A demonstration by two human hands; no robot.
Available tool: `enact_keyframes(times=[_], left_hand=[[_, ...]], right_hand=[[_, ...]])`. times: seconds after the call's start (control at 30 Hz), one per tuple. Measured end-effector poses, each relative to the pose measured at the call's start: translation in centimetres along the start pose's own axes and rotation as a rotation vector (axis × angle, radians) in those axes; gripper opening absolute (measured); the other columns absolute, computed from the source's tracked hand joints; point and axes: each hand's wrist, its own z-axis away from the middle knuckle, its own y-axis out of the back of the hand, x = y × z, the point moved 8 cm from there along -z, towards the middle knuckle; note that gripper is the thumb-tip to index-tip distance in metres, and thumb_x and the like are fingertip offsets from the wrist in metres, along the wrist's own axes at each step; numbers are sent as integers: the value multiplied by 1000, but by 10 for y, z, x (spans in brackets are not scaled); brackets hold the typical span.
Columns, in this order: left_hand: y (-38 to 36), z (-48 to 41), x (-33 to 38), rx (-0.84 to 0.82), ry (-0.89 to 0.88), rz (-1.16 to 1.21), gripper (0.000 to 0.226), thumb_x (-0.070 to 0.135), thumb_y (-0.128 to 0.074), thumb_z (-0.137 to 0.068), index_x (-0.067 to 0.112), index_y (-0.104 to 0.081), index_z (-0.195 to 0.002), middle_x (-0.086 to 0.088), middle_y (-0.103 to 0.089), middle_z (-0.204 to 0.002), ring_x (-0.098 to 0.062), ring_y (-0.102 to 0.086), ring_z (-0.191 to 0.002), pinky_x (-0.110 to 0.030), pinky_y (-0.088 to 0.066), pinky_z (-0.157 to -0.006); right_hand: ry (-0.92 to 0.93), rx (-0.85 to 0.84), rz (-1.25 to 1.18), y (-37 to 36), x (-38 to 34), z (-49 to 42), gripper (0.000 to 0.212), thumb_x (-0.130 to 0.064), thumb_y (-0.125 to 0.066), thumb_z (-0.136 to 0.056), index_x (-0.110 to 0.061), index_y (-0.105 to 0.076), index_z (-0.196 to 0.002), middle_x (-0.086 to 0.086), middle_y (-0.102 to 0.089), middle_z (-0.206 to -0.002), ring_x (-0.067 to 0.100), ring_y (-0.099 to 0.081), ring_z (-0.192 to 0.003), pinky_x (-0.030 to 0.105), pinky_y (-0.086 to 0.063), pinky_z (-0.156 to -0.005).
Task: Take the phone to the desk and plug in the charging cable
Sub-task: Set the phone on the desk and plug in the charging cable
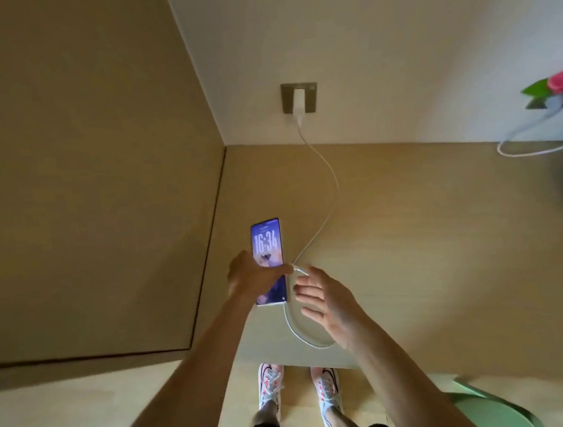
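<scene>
White charging cable (322, 188) loops to one lit phone (268, 261) at frame centre on the bench (413, 235) — left hand (253, 278), grip clamped, hides its middle; right hand (330, 306) open beside.

The phone (267, 249) shows "16:34" on its lit screen (nothing else is legible).

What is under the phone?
The phone lies screen up on the wooden desk. The left hand covers its middle. Nothing else shows beneath, though anything flat there would be hidden.
</scene>
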Motion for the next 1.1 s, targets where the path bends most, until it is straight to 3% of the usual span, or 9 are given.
enact_keyframes(times=[0.1, 0.23, 0.63, 0.87, 1.1], left_hand=[[-10, -45, -4, 62, 28, -110, 81, 53, -88, -51, 9, -63, -114, -14, -65, -115, -32, -66, -105, -40, -55, -87], [-26, -84, -9, 113, 70, -264, 87, 48, -87, -53, 6, -55, -122, -16, -53, -126, -34, -56, -117, -39, -50, -86], [-51, -132, -11, 149, 30, -436, 90, 47, -87, -56, 3, -47, -124, -15, -49, -127, -33, -52, -117, -37, -45, -77], [-52, -136, -10, 166, 16, -453, 86, 49, -85, -58, 4, -48, -121, -14, -51, -125, -31, -55, -114, -34, -40, -72], [-48, -130, -10, 172, -56, -386, 83, 56, -79, -65, 4, -49, -123, -13, -52, -126, -32, -54, -116, -37, -43, -75]], right_hand=[[-56, 81, 28, 12, 14, -14, 45, -39, -49, -101, -3, -62, -125, 15, -64, -131, 27, -58, -124, 45, -40, -113], [-120, 151, 28, 19, 32, -30, 45, -34, -49, -102, 2, -60, -127, 21, -63, -131, 32, -59, -124, 48, -40, -112], [-129, 286, 17, 41, 51, -65, 24, -30, -56, -99, -11, -60, -112, 10, -69, -93, 27, -67, -87, 44, -48, -95], [-96, 305, 36, 42, 39, -74, 12, -29, -57, -98, -17, -61, -99, 12, -69, -92, 30, -67, -85, 40, -47, -86], [10, 307, 203, 24, 25, -88, 21, -24, -61, -97, -6, -63, -108, 13, -68, -94, 22, -65, -76, 29, -47, -69]])
